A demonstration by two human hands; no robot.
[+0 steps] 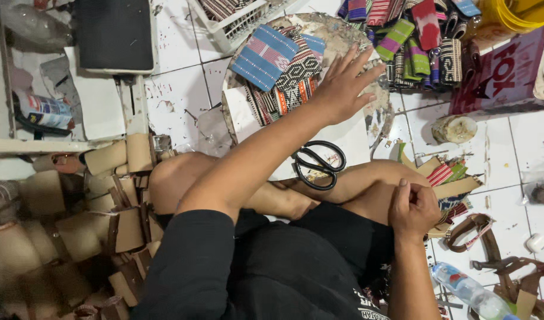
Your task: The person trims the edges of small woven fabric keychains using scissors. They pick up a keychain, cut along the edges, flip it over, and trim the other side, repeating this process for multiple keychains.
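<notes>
My left hand (346,83) reaches out with fingers spread, palm down on a round, paint-stained board (343,29) that lies on the tiled floor. Just left of it on the board is a stack of woven patterned fabric pieces (281,68), blue-striped and black-and-white. Black scissors (319,163) rest on a white sheet near my knee. My right hand (413,208) is a closed fist resting on my right knee, beside scraps of cardboard and striped cloth (446,178). Nothing shows in the fist.
A heap of colourful woven pouches (420,47), a yellow bucket (520,12) and a red carton (503,77) lie far right. A white basket (236,21) stands behind the board. Cardboard pieces (106,201) are piled at left. Brown straps (488,240) and a plastic bottle (467,290) lie at lower right.
</notes>
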